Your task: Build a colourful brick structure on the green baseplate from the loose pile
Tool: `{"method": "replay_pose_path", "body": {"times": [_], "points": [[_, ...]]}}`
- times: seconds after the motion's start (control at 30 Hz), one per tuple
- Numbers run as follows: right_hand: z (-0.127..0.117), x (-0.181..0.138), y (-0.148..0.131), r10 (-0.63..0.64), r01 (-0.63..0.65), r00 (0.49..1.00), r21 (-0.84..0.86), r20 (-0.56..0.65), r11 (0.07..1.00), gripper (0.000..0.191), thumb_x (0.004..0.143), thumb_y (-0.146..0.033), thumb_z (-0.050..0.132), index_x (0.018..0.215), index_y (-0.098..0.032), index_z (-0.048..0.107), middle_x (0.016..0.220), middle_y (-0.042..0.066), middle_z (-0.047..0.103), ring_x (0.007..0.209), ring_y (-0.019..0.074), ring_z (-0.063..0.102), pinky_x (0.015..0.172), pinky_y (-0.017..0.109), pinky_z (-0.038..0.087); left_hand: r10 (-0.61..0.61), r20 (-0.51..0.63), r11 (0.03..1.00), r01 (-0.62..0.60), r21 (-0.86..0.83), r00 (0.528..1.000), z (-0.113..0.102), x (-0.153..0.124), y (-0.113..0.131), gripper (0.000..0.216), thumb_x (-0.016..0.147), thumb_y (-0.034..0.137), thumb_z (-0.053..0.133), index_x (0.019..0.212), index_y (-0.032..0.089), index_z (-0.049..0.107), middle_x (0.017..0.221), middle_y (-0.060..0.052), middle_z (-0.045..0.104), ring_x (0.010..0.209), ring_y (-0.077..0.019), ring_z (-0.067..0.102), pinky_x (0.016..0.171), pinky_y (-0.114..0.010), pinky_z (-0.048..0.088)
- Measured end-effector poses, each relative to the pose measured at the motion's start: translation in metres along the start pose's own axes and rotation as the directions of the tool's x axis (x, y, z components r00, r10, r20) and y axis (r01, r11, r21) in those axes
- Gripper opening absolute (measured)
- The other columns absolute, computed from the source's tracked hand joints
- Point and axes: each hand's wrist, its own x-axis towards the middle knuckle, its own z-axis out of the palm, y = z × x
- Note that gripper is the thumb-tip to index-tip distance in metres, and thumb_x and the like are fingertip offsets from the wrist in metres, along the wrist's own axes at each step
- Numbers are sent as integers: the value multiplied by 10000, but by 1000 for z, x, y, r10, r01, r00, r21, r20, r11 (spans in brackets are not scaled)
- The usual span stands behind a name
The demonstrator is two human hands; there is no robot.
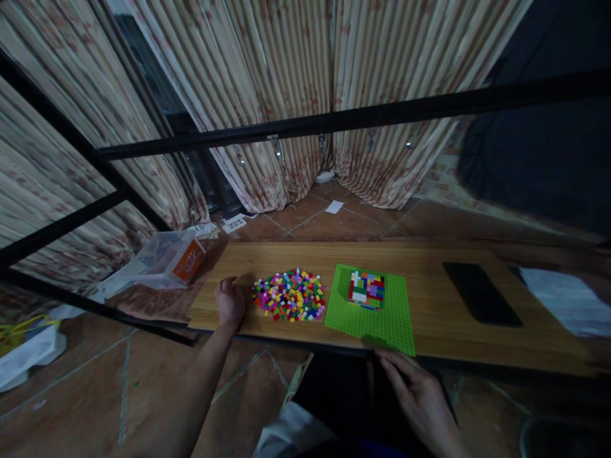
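Observation:
My left hand [230, 303] rests on the wooden tabletop, just left of a heap of small colourful building bricks [293, 294]. Its fingers are curled in, and whatever may be inside them is hidden. Right of the heap lies a green baseplate [396, 321], tilted slightly on the table. A block of multicoloured bricks [366, 289] stands on the baseplate, towards its upper middle. My right hand [414, 386] is at the table's front edge, with fingers stretched out beside the baseplate's near edge. Whether the fingertips touch the plate, I cannot tell.
A dark flat tablet-like slab [482, 294] lies on the tabletop [429, 331] at right, near white paper [568, 299]. A clear plastic box [167, 257] with an orange label stands beyond the left end. A black metal bar [305, 126] crosses before the curtains [281, 63].

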Motion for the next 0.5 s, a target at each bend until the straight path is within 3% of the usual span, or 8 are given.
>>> {"method": "replay_pose_path", "body": {"times": [0.17,0.27,0.5], "points": [[-7,-34,36,57,-61,996,-47,-69,997,393,889,-534,480,997,-253,733,1049,71,735,973,239,701,831,349,593,124,86,979,-108,-172,989,-23,-44,8,262,851,250,430,991,171,637,1052,-106,608,999,-212,598,917,-344,493],[-3,-53,54,46,-49,998,-64,-50,997,417,881,-567,473,966,-261,743,1006,68,747,938,239,713,796,337,606,182,148,965,-148,-215,972,-27,-62,14,263,847,257,452,1002,181,651,1046,-101,601,1001,-208,602,920,-337,495],[4,-62,37,-8,7,1000,-33,-3,999,387,908,-519,455,961,-265,742,954,71,752,899,232,719,784,334,606,198,211,971,-163,-173,957,-20,-58,23,273,847,300,467,1031,202,643,1026,-99,623,977,-223,609,919,-360,491]]}}
